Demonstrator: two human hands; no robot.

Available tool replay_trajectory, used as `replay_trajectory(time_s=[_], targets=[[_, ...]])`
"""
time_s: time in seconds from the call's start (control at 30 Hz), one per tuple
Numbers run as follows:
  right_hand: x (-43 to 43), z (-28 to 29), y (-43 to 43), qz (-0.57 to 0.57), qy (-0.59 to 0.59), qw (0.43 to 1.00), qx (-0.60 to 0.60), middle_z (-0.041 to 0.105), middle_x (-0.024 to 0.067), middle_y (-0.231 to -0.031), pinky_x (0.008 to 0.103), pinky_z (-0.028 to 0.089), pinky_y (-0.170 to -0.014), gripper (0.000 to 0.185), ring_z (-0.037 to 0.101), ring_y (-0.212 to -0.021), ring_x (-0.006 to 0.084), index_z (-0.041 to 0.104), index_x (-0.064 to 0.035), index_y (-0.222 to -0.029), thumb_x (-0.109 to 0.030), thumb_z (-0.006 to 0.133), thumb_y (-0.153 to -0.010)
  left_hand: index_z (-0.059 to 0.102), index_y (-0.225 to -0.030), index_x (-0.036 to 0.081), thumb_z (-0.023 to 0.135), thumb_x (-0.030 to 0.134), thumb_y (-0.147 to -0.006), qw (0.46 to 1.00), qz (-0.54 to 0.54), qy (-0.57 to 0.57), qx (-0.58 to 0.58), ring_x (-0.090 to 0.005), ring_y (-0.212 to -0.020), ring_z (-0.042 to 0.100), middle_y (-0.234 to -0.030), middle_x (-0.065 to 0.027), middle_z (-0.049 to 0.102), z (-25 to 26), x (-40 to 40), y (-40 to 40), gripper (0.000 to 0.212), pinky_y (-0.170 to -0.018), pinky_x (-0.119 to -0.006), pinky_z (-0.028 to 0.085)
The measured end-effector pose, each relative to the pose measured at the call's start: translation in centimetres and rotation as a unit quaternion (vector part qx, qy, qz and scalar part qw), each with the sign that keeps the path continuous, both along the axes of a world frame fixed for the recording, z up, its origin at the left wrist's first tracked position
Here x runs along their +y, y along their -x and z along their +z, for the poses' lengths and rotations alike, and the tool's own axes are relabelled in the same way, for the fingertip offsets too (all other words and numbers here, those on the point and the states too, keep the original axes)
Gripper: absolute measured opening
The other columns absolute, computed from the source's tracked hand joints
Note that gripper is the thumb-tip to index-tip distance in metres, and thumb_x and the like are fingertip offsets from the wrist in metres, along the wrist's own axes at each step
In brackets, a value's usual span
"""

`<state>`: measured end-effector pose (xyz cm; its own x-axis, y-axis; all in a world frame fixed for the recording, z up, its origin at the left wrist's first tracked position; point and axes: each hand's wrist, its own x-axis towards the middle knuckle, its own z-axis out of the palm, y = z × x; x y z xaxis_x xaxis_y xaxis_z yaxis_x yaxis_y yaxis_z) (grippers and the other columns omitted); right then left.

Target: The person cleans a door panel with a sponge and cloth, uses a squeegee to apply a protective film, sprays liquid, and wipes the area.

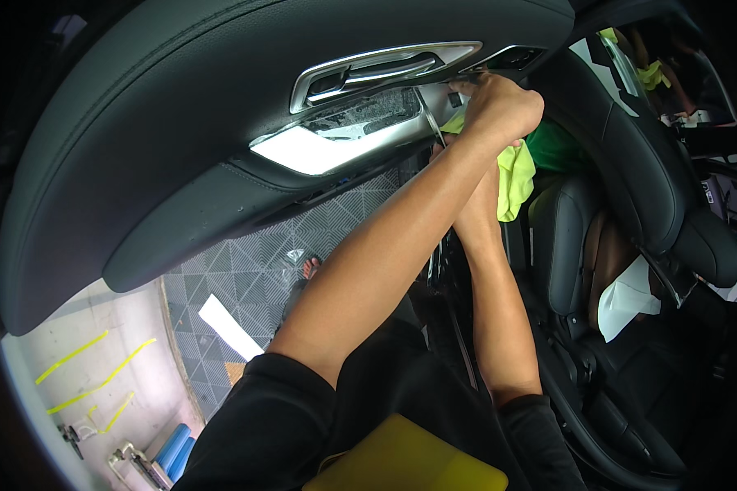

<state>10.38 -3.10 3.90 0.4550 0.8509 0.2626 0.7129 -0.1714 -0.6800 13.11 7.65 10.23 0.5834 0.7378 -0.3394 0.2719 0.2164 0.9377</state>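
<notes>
My left hand [506, 105] is bent at the wrist, its fingers reaching the end of the car door's inner panel [159, 147], just below a small trim piece. Beneath my left wrist is my right hand [440, 147], mostly hidden by the left forearm. A yellow-green cloth [516, 181] shows between the hands and hangs down to the right of my right wrist; which hand grips it is not clear. Left of the hands are the chrome inner door handle [393, 69] and a glossy silver trim panel [350, 144], whose dark upper part looks wet or smeared.
Black car seats [626, 141] stand on the right, with a white sheet [629, 301] and a green item [553, 147] by them. Below the door lies a grey patterned floor [221, 264] with a white strip [230, 328]. Yellow tape [120, 368] marks a pale surface at lower left.
</notes>
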Motion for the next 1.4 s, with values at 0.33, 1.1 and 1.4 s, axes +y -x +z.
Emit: replay_trajectory(time_s=[0.33, 1.1, 1.4], targets=[[0.0, 0.1, 0.0, -0.007, 0.018, 1.000, -0.009, 0.071, 0.0179, -0.097, 0.0462, 0.054, -0.080, 0.021, 0.068, -0.087, 0.0321, 0.067, 0.0030, -0.109, -0.012, 0.076, -0.099, 0.014, -0.161, -0.024, 0.062, 0.015, -0.096, 0.999, -0.040, 0.033, -0.004, -0.0405, -0.089, 0.082, -0.163, -0.0592, -0.004, 0.7, 0.2, 0.5, 0.090, -0.080, -0.035, 0.068], [0.3, -0.1, -0.8, -0.007, -0.012, 0.995, -0.101, 0.073, 0.0306, -0.083, 0.0611, 0.055, -0.070, 0.025, 0.071, -0.077, 0.0542, 0.072, 0.0043, -0.091, -0.019, 0.078, -0.086, 0.023, -0.158, -0.027, 0.062, 0.014, -0.095, 0.998, -0.055, 0.027, 0.006, -0.0427, -0.099, 0.081, -0.161, -0.0614, 0.002, 1.0, 0.4, 0.8, 0.085, -0.084, -0.034, 0.067], [0.0, 0.8, -0.4, -0.009, 0.002, 0.997, -0.077, 0.074, 0.0305, -0.083, 0.0597, 0.057, -0.072, 0.024, 0.072, -0.079, 0.0531, 0.074, 0.0035, -0.088, -0.020, 0.078, -0.085, 0.024, -0.156, -0.028, 0.064, 0.013, -0.093, 0.999, -0.036, 0.030, -0.009, -0.0447, -0.100, 0.080, -0.160, -0.0622, -0.002, 0.5, 0.3, 0.5, 0.086, -0.085, -0.035, 0.067]])
